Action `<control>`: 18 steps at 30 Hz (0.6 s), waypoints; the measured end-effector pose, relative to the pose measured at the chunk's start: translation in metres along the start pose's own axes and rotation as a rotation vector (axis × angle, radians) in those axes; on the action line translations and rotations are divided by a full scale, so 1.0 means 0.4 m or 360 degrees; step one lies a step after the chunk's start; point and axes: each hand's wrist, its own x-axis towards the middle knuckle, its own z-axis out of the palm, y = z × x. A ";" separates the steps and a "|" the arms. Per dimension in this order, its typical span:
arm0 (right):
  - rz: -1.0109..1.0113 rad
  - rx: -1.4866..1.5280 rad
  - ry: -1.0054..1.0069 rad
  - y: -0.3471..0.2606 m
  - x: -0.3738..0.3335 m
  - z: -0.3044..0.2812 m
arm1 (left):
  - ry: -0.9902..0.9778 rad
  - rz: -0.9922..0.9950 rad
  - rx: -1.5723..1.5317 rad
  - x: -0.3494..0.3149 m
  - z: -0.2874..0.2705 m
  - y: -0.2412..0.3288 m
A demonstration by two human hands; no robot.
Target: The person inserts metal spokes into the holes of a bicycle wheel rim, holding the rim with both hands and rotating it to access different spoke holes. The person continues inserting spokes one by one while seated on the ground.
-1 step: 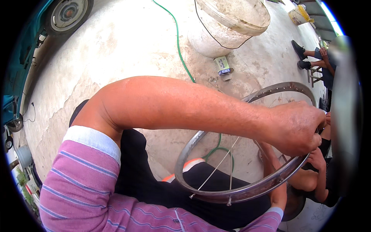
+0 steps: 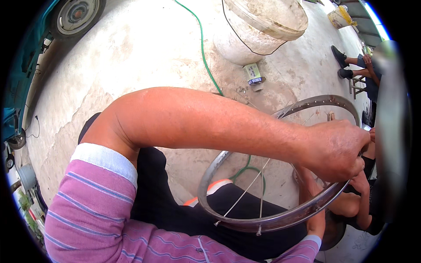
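A bare metal bicycle wheel rim [image 2: 280, 219] tilts over my lap, with a few thin spokes [image 2: 245, 193] in it. My left arm reaches across the view, and my left hand [image 2: 337, 151] is closed in a fist at the rim's right side. Whatever lies inside that fist is hidden. From the lower right my right forearm [image 2: 315, 221] rises behind the rim. My right hand is mostly covered by my left forearm and fist; a fingertip-like shape [image 2: 331, 116] shows just above them, inside the rim.
A large dirty white bucket [image 2: 239, 44] stands ahead, a small box [image 2: 253, 74] before it. A green hose [image 2: 202, 48] crosses the concrete floor. Another person's hand [image 2: 360, 180] is close by at right; someone's black shoes [image 2: 340, 57] lie farther back. A vehicle wheel [image 2: 79, 16] is upper left.
My left fist has shifted slightly down and left. The rim's far edge has dropped a little. A fingertip-like shape now shows above my left wrist.
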 end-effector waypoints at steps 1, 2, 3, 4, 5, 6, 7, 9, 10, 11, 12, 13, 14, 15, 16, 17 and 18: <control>-0.0010 0.0054 -0.0001 -0.009 -0.002 -0.004 | 0.0019 0.0023 -0.0020 -0.010 0.008 -0.001; -0.0019 0.0103 -0.0006 -0.020 -0.002 -0.006 | 0.0016 0.0072 -0.0100 -0.018 0.010 -0.007; -0.0051 0.0145 0.0053 -0.045 -0.024 -0.026 | 0.0003 0.0067 -0.0135 -0.024 0.014 -0.003; -0.0074 0.0179 0.0067 -0.056 -0.029 -0.033 | 0.0001 0.0049 -0.0147 -0.032 0.019 0.002; -0.0091 0.0212 0.0079 -0.068 -0.036 -0.040 | 0.0000 0.0030 -0.0161 -0.037 0.021 0.005; -0.0108 0.0239 0.0085 -0.079 -0.041 -0.044 | -0.0021 0.0044 -0.0200 -0.037 0.025 0.000; -0.0132 0.0261 0.0095 -0.093 -0.043 -0.050 | -0.0042 0.0057 -0.0241 -0.038 0.026 -0.004; -0.0168 0.0301 0.0110 -0.117 -0.055 -0.060 | -0.0011 0.0157 -0.0182 -0.037 0.028 -0.015; -0.0188 0.0313 0.0121 -0.127 -0.059 -0.064 | -0.0011 0.0212 -0.0142 -0.036 0.026 -0.018; -0.0206 0.0325 0.0135 -0.136 -0.066 -0.070 | -0.0019 0.0223 -0.0136 -0.033 0.025 -0.020; -0.0228 0.0333 0.0138 -0.147 -0.070 -0.074 | -0.0011 0.0219 -0.0127 -0.031 0.021 -0.021; -0.0243 0.0346 0.0139 -0.155 -0.073 -0.079 | 0.0001 0.0216 -0.0121 -0.029 0.018 -0.022; -0.0256 0.0354 0.0145 -0.166 -0.077 -0.081 | 0.0011 0.0207 -0.0114 -0.027 0.014 -0.024; -0.0272 0.0362 0.0145 -0.174 -0.079 -0.085 | 0.0018 0.0200 -0.0115 -0.024 0.009 -0.025; -0.0282 0.0372 0.0153 -0.181 -0.085 -0.090 | 0.0022 0.0188 -0.0117 -0.023 0.007 -0.026; -0.0300 0.0379 0.0162 -0.191 -0.090 -0.095 | 0.0031 0.0182 -0.0115 -0.022 0.005 -0.026; -0.0312 0.0383 0.0166 -0.199 -0.096 -0.099 | 0.0036 0.0176 -0.0112 -0.021 0.003 -0.027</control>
